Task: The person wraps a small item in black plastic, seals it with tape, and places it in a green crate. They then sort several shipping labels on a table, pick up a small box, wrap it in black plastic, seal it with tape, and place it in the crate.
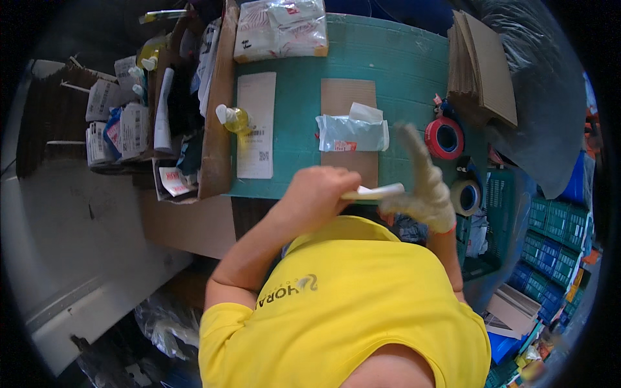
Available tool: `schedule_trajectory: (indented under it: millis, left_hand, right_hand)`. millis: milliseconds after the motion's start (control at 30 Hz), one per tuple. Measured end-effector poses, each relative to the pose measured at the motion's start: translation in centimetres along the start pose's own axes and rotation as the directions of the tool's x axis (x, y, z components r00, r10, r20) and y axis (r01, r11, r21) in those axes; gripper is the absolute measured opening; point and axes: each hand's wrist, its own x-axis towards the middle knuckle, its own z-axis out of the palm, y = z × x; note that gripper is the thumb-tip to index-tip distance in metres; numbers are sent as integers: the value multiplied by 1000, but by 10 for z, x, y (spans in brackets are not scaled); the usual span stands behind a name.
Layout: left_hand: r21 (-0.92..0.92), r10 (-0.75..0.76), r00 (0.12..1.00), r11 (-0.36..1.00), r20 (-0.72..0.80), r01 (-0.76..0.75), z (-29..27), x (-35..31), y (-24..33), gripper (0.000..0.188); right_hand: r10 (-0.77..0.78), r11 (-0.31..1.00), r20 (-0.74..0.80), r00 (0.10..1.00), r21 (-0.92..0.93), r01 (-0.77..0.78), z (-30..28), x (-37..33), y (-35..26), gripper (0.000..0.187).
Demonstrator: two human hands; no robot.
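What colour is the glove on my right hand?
The glove is cream with a reddish-orange cuff edge; the head view shows it.

cdbd stack (pixel 495 71), top R | grn crates (pixel 551 221), far R | clr plastic (pixel 167 326)

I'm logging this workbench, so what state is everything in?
Left hand: bare, closed around a pale strip.
Right hand: gloved, open, fingers spread.
Pale strip: held, one end sticking out.
Light-blue packet: lying on flat cardboard.
Bottle: white top on, yellow liquid inside.
Printed sheet: flat, printed side up.
Large package: wrapped in plastic.
Red tape roll: how much is used, can't tell.
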Motion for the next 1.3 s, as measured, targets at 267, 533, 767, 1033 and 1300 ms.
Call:
schedule_trajectory:
  millis: [267, 533, 767, 1033, 1300]
  left_hand:
    - [-823, -449, 885, 545, -123, 162, 39, 22, -38, 36]
    - [-861, -651, 698, 132, 298, 491, 140, -5, -95, 46]
    - [-908, -95, 913, -187, 396, 375, 64, 14, -90, 39]
    - [-917, -455, 875, 254, 166, 306, 112, 66, -79, 30]
    - [536, 49, 891, 813, -451, 227, 147, 119, -140, 35]
  right_hand:
    - [510, 474, 543, 667, 470, -745, 8, -35, 67, 27]
    - [686, 181, 566, 458, 477, -860, 47, -39, 109, 30]
    - [127, 845, 615, 779, 344, -409, -12, -9, 82, 15]
    - [553, 10, 397, 732, 876, -482, 8, -33, 99, 61]
    - [438, 884, -185, 880, 266, -384, -12, 4, 179, 31]
